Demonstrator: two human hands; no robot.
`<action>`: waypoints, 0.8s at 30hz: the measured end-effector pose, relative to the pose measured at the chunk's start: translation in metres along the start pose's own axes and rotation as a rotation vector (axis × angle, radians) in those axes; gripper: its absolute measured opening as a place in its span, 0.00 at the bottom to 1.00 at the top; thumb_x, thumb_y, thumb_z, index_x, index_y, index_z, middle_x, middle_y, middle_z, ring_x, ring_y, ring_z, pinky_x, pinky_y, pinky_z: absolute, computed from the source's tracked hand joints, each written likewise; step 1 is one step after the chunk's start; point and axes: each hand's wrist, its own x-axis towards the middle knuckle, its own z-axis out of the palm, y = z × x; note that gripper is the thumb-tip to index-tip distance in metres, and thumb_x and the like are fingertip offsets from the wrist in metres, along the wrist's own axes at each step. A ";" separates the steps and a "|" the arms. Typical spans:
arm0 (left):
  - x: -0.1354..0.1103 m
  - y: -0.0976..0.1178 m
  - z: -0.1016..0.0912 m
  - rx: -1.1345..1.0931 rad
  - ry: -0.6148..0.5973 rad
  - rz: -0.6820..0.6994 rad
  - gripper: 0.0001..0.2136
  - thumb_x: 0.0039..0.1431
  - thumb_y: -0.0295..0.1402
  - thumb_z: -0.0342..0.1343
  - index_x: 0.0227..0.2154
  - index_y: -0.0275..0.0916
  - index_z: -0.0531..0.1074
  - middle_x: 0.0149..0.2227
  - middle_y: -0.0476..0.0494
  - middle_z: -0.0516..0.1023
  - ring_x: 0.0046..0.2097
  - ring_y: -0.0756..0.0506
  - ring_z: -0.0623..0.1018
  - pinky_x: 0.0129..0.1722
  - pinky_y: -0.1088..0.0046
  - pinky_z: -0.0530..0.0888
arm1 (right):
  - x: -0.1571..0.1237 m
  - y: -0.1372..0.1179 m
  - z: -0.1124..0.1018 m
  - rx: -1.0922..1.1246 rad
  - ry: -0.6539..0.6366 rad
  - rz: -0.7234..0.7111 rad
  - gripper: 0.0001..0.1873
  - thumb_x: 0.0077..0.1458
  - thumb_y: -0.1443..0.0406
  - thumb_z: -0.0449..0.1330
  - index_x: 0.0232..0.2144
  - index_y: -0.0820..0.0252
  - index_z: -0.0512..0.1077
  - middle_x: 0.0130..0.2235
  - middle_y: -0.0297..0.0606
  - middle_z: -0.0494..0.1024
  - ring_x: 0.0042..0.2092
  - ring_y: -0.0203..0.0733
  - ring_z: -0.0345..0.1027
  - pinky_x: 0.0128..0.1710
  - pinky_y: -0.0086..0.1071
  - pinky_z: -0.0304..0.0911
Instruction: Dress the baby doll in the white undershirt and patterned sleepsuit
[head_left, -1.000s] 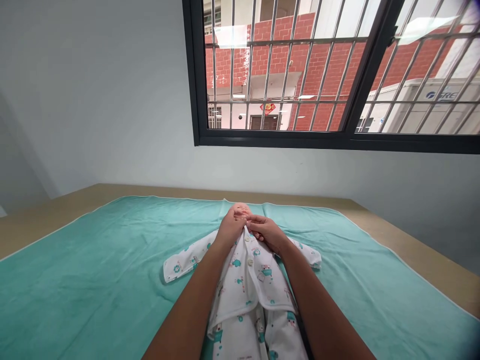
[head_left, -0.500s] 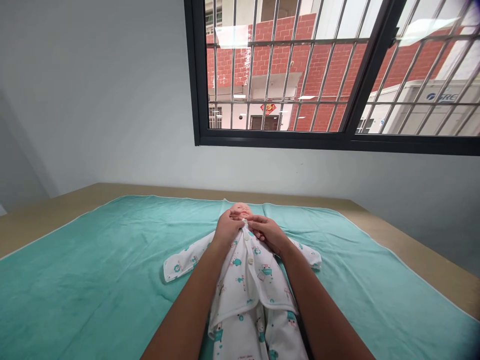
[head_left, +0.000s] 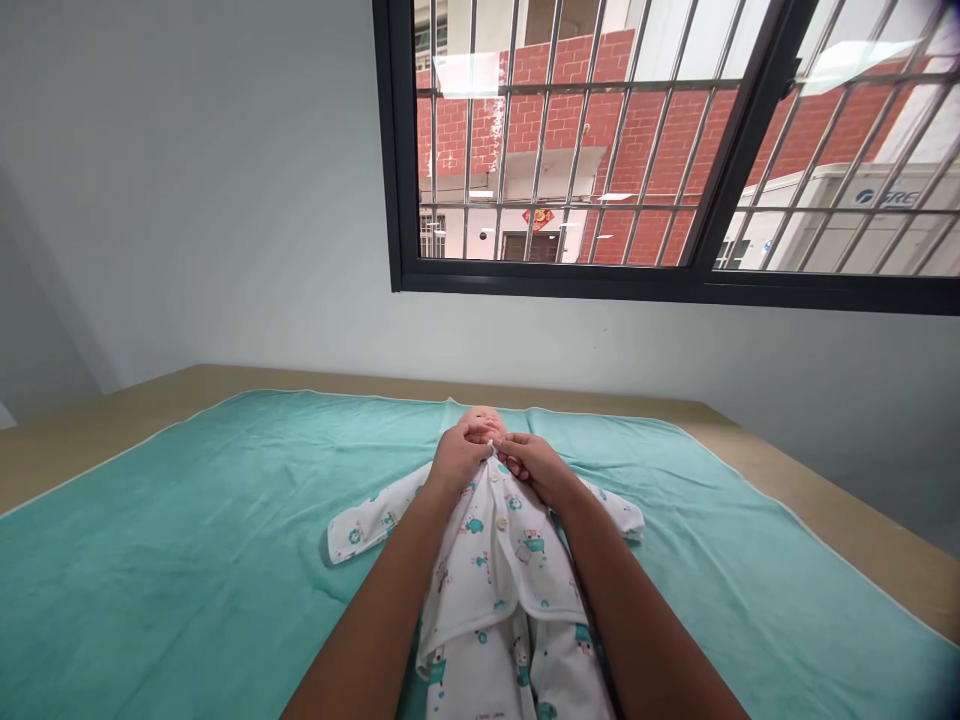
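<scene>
A baby doll [head_left: 480, 419] lies on its back on a teal blanket [head_left: 187, 520], head toward the wall. It wears a white romper [head_left: 502, 560] printed with small teal figures and closed by white buttons down the front. My left hand [head_left: 457, 455] and my right hand [head_left: 534, 462] meet at the romper's collar, just under the doll's chin. Both hands pinch the fabric edges there, around the top button. The doll's face is mostly hidden behind my fingers.
The blanket covers a tan surface [head_left: 825, 500] that runs up to a pale wall. A dark-framed barred window [head_left: 660, 150] is above, with a red brick building outside. The romper's left sleeve [head_left: 360, 525] lies spread flat on the blanket.
Both hands have stayed at the collar, with only small finger movements at the top button. The view has shifted slightly.
</scene>
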 end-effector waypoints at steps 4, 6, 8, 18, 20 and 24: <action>0.001 0.000 0.000 0.044 0.001 0.023 0.18 0.39 0.18 0.55 0.36 0.36 0.78 0.38 0.41 0.82 0.41 0.44 0.79 0.43 0.71 0.72 | -0.001 -0.004 0.000 0.021 -0.010 0.046 0.15 0.46 0.58 0.66 0.20 0.62 0.67 0.17 0.26 0.60 0.19 0.26 0.47 0.16 0.23 0.43; 0.002 0.000 0.001 0.075 0.015 0.029 0.17 0.39 0.18 0.55 0.34 0.36 0.78 0.38 0.41 0.82 0.41 0.44 0.79 0.43 0.72 0.72 | 0.000 -0.005 -0.001 0.027 -0.019 0.077 0.15 0.45 0.59 0.65 0.19 0.62 0.67 0.17 0.26 0.59 0.19 0.26 0.46 0.16 0.24 0.43; 0.002 0.000 0.002 0.113 0.032 0.033 0.16 0.39 0.18 0.55 0.33 0.36 0.79 0.37 0.42 0.82 0.41 0.44 0.79 0.43 0.72 0.72 | 0.001 -0.005 -0.002 0.024 -0.025 0.112 0.15 0.45 0.59 0.65 0.18 0.62 0.66 0.16 0.25 0.58 0.18 0.26 0.45 0.16 0.24 0.43; -0.002 0.003 0.002 0.231 0.059 0.058 0.09 0.48 0.23 0.55 0.31 0.36 0.78 0.35 0.43 0.82 0.39 0.46 0.79 0.41 0.74 0.72 | 0.002 -0.005 0.001 0.055 0.036 0.099 0.14 0.45 0.62 0.64 0.19 0.61 0.62 0.19 0.27 0.60 0.19 0.25 0.48 0.14 0.21 0.45; -0.002 0.003 0.002 0.260 0.084 0.065 0.08 0.51 0.26 0.54 0.31 0.36 0.77 0.36 0.43 0.82 0.39 0.47 0.79 0.41 0.74 0.72 | 0.003 -0.004 0.001 0.053 0.064 0.071 0.13 0.44 0.63 0.63 0.20 0.61 0.62 0.20 0.28 0.61 0.19 0.25 0.50 0.14 0.21 0.46; 0.003 -0.003 -0.003 0.378 0.147 0.073 0.08 0.54 0.28 0.50 0.30 0.37 0.75 0.35 0.43 0.81 0.38 0.47 0.78 0.39 0.73 0.70 | 0.010 0.006 -0.001 0.008 0.208 -0.040 0.09 0.46 0.63 0.59 0.23 0.59 0.61 0.24 0.32 0.67 0.20 0.27 0.55 0.15 0.22 0.50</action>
